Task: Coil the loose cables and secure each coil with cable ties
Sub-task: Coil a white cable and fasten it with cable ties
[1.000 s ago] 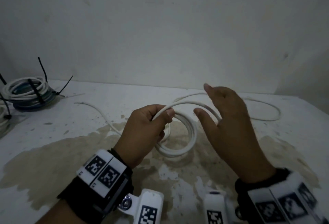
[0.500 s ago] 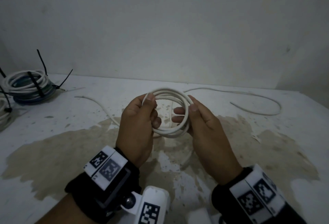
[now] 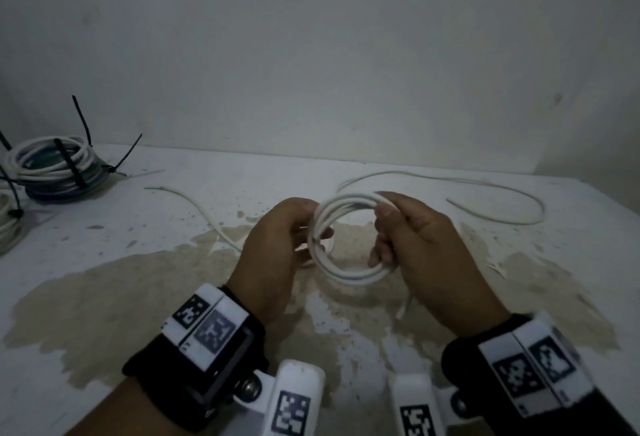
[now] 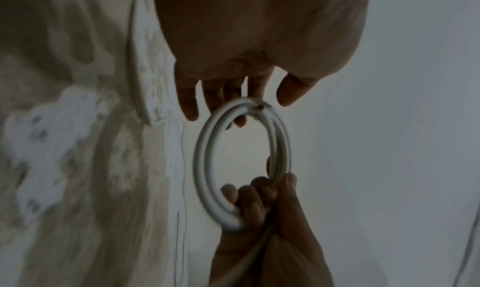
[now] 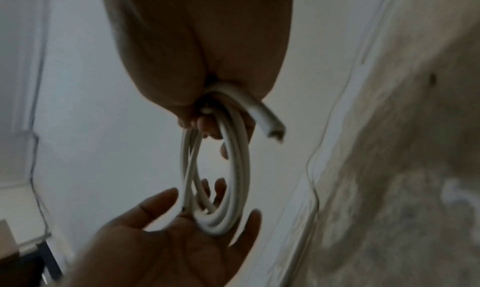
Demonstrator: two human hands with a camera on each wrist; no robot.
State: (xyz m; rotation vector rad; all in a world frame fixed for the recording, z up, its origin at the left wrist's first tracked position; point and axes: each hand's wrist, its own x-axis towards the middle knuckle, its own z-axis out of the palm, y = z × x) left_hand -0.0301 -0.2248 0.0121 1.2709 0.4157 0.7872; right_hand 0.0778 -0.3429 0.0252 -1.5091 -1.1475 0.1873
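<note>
A small white cable coil [image 3: 349, 273] of several turns hangs upright above the stained table [image 3: 104, 297], between my hands. My right hand [image 3: 415, 238] grips its right side, fingers curled through the loop [image 4: 259, 199]. The cable's cut end [image 5: 270, 125] sticks out below that hand. My left hand [image 3: 284, 238] is at the coil's left side. In the right wrist view the left hand [image 5: 161, 240] is spread, its straight fingers touching the coil [image 5: 241, 168] without closing on it.
Tied cable coils [image 3: 52, 169] with black cable ties sticking up sit at the far left by the wall. A loose white cable [image 3: 485, 190] curves across the back right. Another thin white cable [image 3: 201, 207] lies left of my hands.
The last loose loop was wound onto the coil and the coil rose off the table. My right hand went from open to gripping the coil. My left hand's fingers loosened.
</note>
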